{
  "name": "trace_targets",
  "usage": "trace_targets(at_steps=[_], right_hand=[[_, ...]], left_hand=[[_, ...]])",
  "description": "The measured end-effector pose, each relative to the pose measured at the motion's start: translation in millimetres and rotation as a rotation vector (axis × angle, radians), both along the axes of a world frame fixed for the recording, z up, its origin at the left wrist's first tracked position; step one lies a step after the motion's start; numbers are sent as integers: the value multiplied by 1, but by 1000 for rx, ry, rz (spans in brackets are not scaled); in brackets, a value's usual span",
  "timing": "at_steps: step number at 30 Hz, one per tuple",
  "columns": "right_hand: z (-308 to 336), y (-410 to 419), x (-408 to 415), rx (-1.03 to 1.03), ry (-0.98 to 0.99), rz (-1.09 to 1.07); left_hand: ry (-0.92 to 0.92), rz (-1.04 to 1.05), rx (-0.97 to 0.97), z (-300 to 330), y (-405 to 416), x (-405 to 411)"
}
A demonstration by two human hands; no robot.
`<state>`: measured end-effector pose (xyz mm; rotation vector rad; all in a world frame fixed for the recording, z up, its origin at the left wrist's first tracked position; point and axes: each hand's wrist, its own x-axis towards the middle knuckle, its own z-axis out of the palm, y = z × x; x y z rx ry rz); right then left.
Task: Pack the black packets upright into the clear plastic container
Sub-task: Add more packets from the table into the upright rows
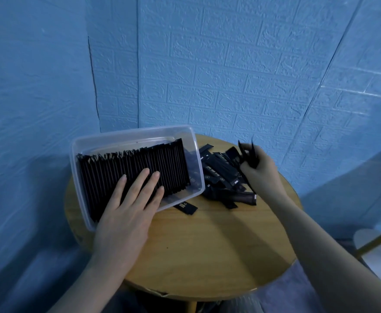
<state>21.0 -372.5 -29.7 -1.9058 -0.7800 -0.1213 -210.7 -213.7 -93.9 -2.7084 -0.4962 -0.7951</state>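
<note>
Your left hand (128, 204) lies flat on the row of upright black packets (135, 170) in the clear plastic container (137, 134) at the round wooden table's (207, 245) far left. Your right hand (258, 170) grips several packets (248, 152) above the loose pile (221, 177) to the right.

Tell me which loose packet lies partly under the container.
The lone packet poking out from the clear container's near edge; the others sit piled right of it.
</note>
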Motion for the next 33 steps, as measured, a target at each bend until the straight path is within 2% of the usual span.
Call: trace_targets(at_steps=[5,10,14,19,26,33], right_hand=[[-5,50,32,-260,22,17],[-19,62,41,-672,97,92],[-29,63,37,-909,-4,71],[-23,63,32,-806,-39,18],[-15,51,32,-659,111,74],[0,20,36,-543,137,93]], left_hand=[[-1,1,-10,0,-1,-1],[5,-2,-13,3,-3,-2],[15,0,-12,3,-3,-3],[11,3,-15,4,-4,-3],[17,5,-17,3,-3,-2],[15,6,-21,2,-1,-2]])
